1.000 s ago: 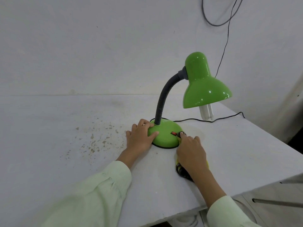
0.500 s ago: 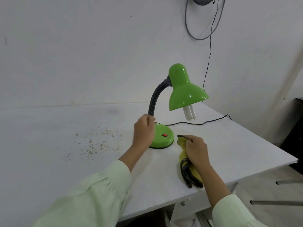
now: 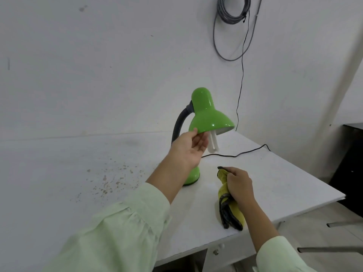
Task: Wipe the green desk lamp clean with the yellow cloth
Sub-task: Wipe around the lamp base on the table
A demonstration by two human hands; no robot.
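A white desk [image 3: 275,173] is seen from the head camera, set against a white wall [image 3: 98,65], with brown specks [image 3: 110,183] scattered across its middle. A coil of grey cable [image 3: 231,10] is hung high on the wall, and a thin black cord [image 3: 242,75] is run down from it to the desk's far right corner and along the top toward the lamp. A dark cabinet [image 3: 351,163] is partly seen beyond the desk's right edge.

The green desk lamp [image 3: 208,114] is stood toward the desk's right half, well back from the near edge; its shade is carried on a grey flexible neck [image 3: 177,126] and a white bulb [image 3: 272,143] is exposed below the rim. The left hand [image 3: 189,148] is raised to the shade's lower rim, fingers spread and loosely curled, the fingertips laid against the rim's underside beside the bulb; the base is partly hidden behind the wrist.

The yellow cloth [image 3: 225,185], edged in black, is laid on the desk just right of the base, trailing toward the near edge. It is gripped by the right hand [image 3: 239,183], closed over its middle, apart from the lamp.
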